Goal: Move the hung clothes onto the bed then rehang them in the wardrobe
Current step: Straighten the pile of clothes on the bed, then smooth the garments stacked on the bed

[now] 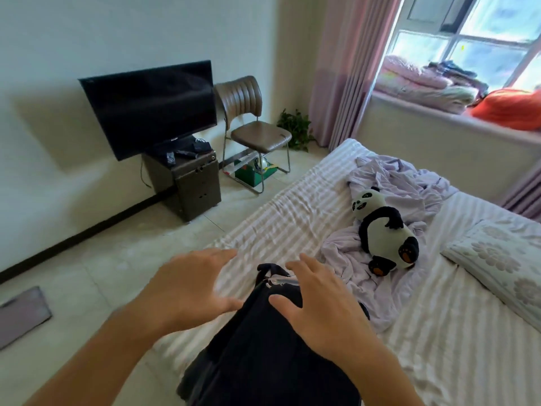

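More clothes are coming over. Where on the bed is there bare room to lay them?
Bare striped sheet lies between the dark garment and the bed's foot end, left of the lilac sheet. Another bare strip runs between the panda toy, the pillow and the near edge. The middle is crowded with crumpled sheet and toy. Both hands, left hand and right hand, are open above the garment.

Spread hands (257, 291) over dark garment (263, 347)
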### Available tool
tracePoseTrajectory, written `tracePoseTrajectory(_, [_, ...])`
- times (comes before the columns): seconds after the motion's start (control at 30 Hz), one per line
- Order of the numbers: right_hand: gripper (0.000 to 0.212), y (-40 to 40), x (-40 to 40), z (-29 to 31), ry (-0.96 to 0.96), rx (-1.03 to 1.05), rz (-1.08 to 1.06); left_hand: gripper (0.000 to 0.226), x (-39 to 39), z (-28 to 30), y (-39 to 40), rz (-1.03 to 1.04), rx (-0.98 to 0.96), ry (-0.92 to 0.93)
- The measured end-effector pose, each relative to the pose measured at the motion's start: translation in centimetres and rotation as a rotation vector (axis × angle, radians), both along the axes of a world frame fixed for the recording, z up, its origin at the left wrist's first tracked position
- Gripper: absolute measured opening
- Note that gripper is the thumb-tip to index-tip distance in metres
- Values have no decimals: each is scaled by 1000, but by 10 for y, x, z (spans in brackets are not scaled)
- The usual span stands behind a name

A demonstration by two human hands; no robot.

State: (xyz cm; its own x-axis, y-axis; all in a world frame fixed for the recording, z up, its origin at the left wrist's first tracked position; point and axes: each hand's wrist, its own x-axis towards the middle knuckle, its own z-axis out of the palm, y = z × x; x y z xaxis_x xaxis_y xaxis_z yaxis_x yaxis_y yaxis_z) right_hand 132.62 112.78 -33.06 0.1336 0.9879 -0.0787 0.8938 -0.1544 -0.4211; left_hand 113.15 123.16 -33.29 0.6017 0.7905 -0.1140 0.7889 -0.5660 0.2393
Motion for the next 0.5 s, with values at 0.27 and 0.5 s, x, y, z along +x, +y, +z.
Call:
tracePoseTrajectory(0.27, [69,-37,-131,93,-49,114,206,92,-180,111,-84,234,124,-12])
tracePoseTrajectory(0.5, [72,-72,-219,147,-78,168,477,90,-282,159,-186,501,176,-32])
